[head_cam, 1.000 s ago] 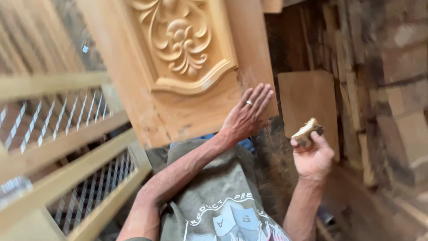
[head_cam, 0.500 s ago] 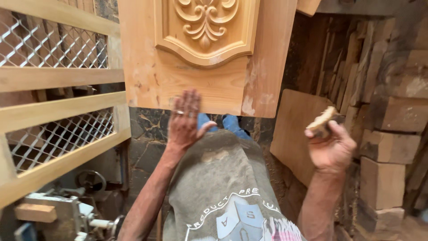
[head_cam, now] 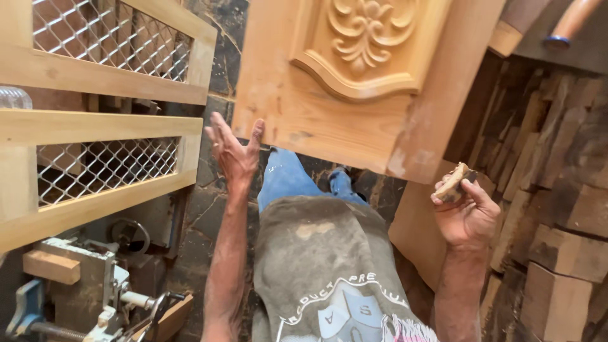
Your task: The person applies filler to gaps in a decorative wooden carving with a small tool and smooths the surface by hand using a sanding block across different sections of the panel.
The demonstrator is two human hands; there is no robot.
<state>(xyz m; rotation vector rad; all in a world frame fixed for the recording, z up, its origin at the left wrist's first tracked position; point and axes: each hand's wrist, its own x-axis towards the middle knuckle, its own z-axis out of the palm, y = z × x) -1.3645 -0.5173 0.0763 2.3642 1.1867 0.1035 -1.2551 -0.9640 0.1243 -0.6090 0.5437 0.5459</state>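
Far left: wooden frame w/ diamond wire mesh (head_cam: 104, 161), two mesh panels stacked, pale timber rails btwn them. Below it, bottom-left corner, a metal vise or clamp rig (head_cam: 82, 297) w/ a small wood block sitting on top; a dark round wheel-like part just to its right, detail too dim to tell.

Moving right: left hand (head_cam: 233, 152) is raised, fingers spread & open, gripping nothing. A ring shows on one finger. Thumb tip sits right at the lower-left edge of the carved door panel (head_cam: 354, 88); whether it's actually touching or just beside, can't tell. Forearm runs down to the frame's bottom edge.

Centre: the carved door panel fills the upper middle, pale wood, tilted, w/ a raised floral carving in an arched inset. Lower right corner of it looks smeared w/ whitish filler or dust. Beneath it, the person's grey printed shirt & blue jeans, dark stone floor around.

Right: right hand (head_cam: 467, 212) held up, palm toward the camera, fingers curled shut around a small worn sanding block (head_cam: 453, 183), pinched btwn thumb & fingertips. Block is near the panel's lower right corner but apart from it. Behind the hand a plain flat board leans upright.

Far right: stacked rough timber blocks (head_cam: 557, 209), dark & uneven.
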